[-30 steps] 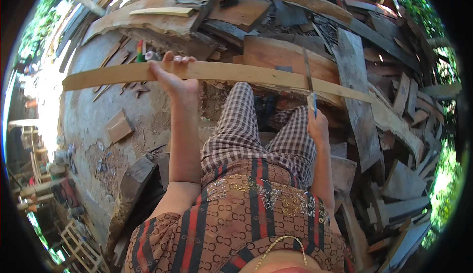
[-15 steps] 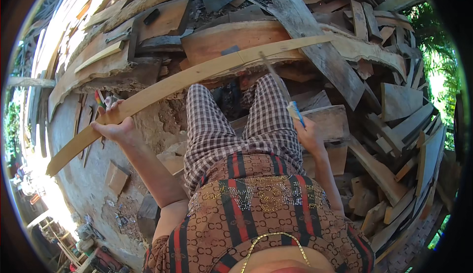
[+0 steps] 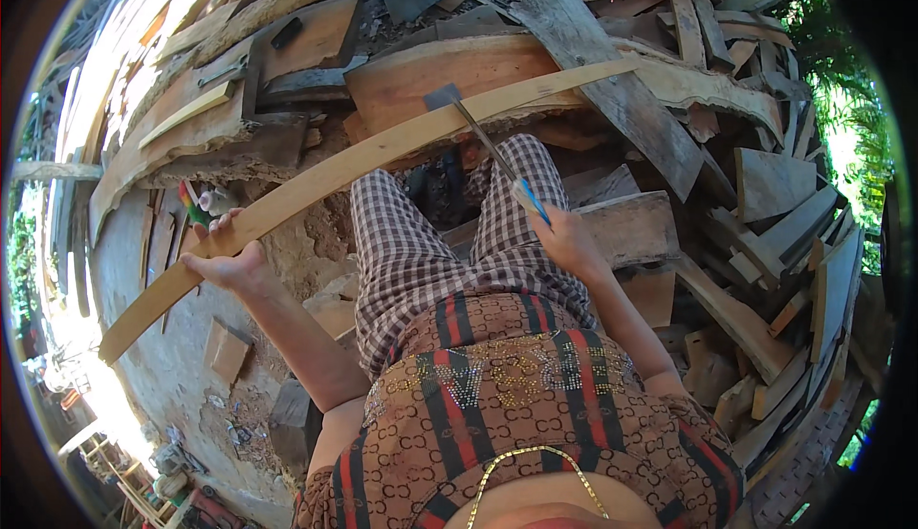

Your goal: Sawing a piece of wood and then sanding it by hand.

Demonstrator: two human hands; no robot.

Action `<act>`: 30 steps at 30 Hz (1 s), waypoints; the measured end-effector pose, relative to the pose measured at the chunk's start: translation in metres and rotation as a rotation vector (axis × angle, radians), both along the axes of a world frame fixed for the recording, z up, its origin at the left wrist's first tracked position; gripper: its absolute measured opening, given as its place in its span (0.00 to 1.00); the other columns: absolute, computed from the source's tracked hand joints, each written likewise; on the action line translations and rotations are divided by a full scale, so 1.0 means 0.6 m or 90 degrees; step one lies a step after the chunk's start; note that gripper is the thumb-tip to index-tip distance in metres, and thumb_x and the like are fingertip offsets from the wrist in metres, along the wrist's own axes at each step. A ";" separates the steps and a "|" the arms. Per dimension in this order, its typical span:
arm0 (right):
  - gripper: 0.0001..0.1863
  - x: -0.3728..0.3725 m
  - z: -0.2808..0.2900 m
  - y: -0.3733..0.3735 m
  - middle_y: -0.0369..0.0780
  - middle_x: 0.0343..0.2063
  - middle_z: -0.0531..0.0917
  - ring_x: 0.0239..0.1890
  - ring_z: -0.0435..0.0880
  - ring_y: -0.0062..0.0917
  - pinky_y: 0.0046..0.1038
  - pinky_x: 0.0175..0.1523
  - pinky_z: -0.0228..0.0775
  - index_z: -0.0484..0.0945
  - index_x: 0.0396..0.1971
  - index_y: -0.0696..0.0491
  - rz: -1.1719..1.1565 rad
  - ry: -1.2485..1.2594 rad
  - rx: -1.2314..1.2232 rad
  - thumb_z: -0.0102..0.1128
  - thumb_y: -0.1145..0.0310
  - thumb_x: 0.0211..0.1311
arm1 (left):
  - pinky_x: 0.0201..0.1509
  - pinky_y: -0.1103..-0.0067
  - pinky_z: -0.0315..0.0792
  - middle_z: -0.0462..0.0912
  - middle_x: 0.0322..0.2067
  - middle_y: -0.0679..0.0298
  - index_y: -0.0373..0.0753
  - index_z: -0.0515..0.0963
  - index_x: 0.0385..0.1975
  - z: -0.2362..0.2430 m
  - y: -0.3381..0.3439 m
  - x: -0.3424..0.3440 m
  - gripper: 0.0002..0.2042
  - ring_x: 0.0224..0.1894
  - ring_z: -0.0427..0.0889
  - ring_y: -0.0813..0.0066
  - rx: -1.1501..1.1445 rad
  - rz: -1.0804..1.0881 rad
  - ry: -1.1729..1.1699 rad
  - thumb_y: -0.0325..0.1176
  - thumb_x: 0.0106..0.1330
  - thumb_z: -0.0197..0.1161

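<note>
Among weathered boards (image 3: 604,75), my left grip (image 3: 234,261) wraps a smooth plank (image 3: 371,154); my right grip (image 3: 566,240) clenches a blue-handled metal tool (image 3: 525,194).

Left forearm (image 3: 308,352) angled forward-left, elbow bent, left hand (image 3: 232,267) palm upward, thumb (image 3: 198,269) opposing curled fingers (image 3: 224,221); right forearm (image 3: 639,314) slants forward-left, right hand (image 3: 568,244) closed in grip, back of hand showing

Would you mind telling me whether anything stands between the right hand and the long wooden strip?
Only the blue-and-white-handled tool held in the right hand visibly spans the gap, its blade overlapping the long wooden strip. The right knee appears beside the blade; its depth is unclear.
</note>
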State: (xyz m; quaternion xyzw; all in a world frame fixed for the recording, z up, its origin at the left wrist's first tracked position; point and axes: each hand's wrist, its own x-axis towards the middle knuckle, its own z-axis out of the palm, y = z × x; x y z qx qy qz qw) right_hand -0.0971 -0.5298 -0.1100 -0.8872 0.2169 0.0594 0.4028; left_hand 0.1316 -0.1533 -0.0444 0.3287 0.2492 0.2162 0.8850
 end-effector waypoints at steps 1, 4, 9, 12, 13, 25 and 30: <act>0.14 0.035 0.000 0.003 0.52 0.21 0.78 0.27 0.77 0.49 0.44 0.32 0.66 0.76 0.31 0.58 0.021 0.005 -0.010 0.50 0.61 0.63 | 0.37 0.62 0.70 0.68 0.20 0.62 0.41 0.72 0.34 0.000 -0.001 -0.001 0.27 0.24 0.67 0.69 -0.001 -0.002 0.000 0.61 0.67 0.38; 0.16 0.119 -0.032 -0.006 0.52 0.21 0.77 0.27 0.76 0.50 0.45 0.33 0.65 0.75 0.29 0.59 0.013 -0.035 -0.014 0.48 0.60 0.63 | 0.37 0.63 0.70 0.67 0.20 0.62 0.41 0.72 0.32 0.001 -0.015 -0.003 0.28 0.24 0.68 0.69 -0.018 -0.030 -0.020 0.62 0.66 0.38; 0.17 -0.007 -0.061 0.010 0.54 0.26 0.78 0.33 0.76 0.52 0.47 0.37 0.66 0.76 0.33 0.57 0.029 -0.007 -0.006 0.47 0.58 0.63 | 0.38 0.63 0.71 0.69 0.19 0.62 0.41 0.72 0.32 -0.029 0.026 -0.025 0.27 0.24 0.70 0.68 0.007 0.003 -0.007 0.61 0.66 0.37; 0.14 -0.161 0.019 -0.043 0.37 0.16 0.77 0.17 0.73 0.18 0.24 0.23 0.64 0.77 0.25 0.59 -0.088 0.188 0.199 0.52 0.62 0.62 | 0.36 0.67 0.71 0.68 0.18 0.65 0.42 0.70 0.33 -0.080 0.042 -0.017 0.25 0.23 0.69 0.70 -0.090 -0.011 0.001 0.60 0.66 0.40; 0.14 -0.200 0.038 -0.049 0.35 0.14 0.76 0.12 0.70 0.16 0.20 0.16 0.59 0.75 0.23 0.57 -0.195 0.143 0.226 0.51 0.62 0.63 | 0.37 0.67 0.72 0.70 0.19 0.65 0.42 0.70 0.34 -0.088 0.030 -0.011 0.24 0.25 0.71 0.69 -0.089 -0.016 0.019 0.60 0.66 0.41; 0.12 -0.008 -0.002 -0.002 0.32 0.11 0.70 0.09 0.64 0.11 0.16 0.14 0.54 0.72 0.28 0.56 -0.161 -0.111 0.269 0.50 0.63 0.67 | 0.44 0.69 0.72 0.76 0.41 0.65 0.50 0.77 0.44 -0.257 0.039 -0.207 0.20 0.40 0.74 0.66 -0.261 -0.262 0.360 0.57 0.63 0.53; 0.10 0.032 0.030 0.020 0.32 0.12 0.70 0.10 0.65 0.11 0.16 0.15 0.56 0.72 0.32 0.57 -0.047 -0.125 0.282 0.52 0.64 0.66 | 0.47 0.75 0.69 0.75 0.41 0.69 0.52 0.76 0.46 -0.229 0.040 -0.231 0.20 0.41 0.72 0.73 -0.134 -0.344 0.258 0.57 0.61 0.57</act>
